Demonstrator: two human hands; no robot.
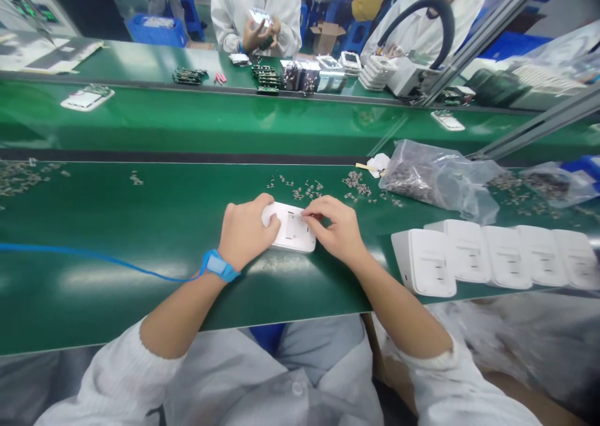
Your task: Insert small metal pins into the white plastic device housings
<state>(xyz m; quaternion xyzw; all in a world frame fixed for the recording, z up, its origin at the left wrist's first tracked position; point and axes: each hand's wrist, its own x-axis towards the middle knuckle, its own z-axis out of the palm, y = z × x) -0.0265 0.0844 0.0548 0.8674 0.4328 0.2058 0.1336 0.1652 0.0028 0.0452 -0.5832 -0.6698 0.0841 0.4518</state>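
Observation:
My left hand (248, 231) is closed round the left end of a white plastic housing (295, 229), which lies on the green bench with its recessed side up. A blue wrist strap (219, 266) with a cord circles my left wrist. At the housing's upper right, my right hand (335, 226) pinches thumb and forefinger together over the recess; whatever is between the fingertips is too small to make out. Just beyond the housing lie scattered small metal pieces (307, 190), with a denser pile (356, 182) to their right.
To the right stands a row of several white housings (429, 263). Behind them lies a transparent bag (422, 173) of small metal parts. More metal pieces (23, 176) lie far left. A conveyor (234, 123) carries white units (88, 97); across it, a person (255, 20) holds a device.

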